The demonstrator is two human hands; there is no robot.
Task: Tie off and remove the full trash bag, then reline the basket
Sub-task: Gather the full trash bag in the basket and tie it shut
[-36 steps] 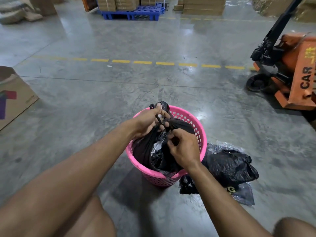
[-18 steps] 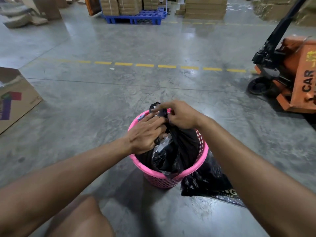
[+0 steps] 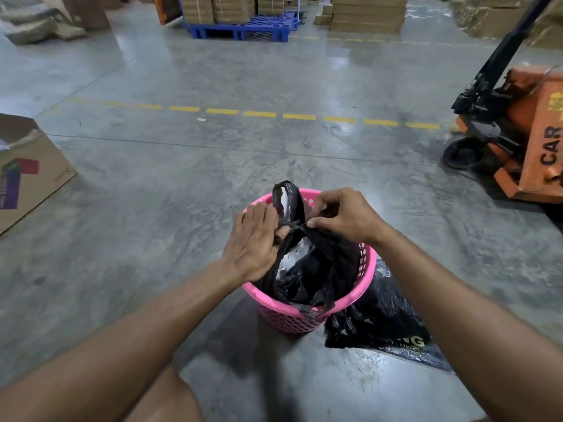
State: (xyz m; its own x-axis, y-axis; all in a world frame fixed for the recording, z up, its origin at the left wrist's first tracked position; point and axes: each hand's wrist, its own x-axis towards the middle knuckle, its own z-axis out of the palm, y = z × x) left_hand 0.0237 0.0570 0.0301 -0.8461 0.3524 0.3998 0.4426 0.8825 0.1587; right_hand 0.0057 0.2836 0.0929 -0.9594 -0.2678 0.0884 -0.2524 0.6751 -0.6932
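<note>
A pink perforated basket [image 3: 362, 277] stands on the concrete floor in front of me, holding a full black trash bag [image 3: 307, 269]. The bag's top is drawn together into a twisted neck above the basket, with one black flap sticking up at the far rim. My left hand [image 3: 256, 239] grips the neck from the left, fingers closed over the plastic. My right hand [image 3: 344, 216] pinches the other strand of the bag from the right. Both hands meet at the twisted point over the basket.
A pack of spare black bags [image 3: 387, 324] lies on the floor right of the basket. An orange pallet jack [image 3: 524, 132] stands at the right. An open cardboard box [image 3: 27, 169] sits at the left. A blue pallet [image 3: 243, 28] with cartons stands far back.
My right hand has crossed from the near side of the bag to its right side. Both hands now pull the strands together at a tight twist; a flap stands up behind.
</note>
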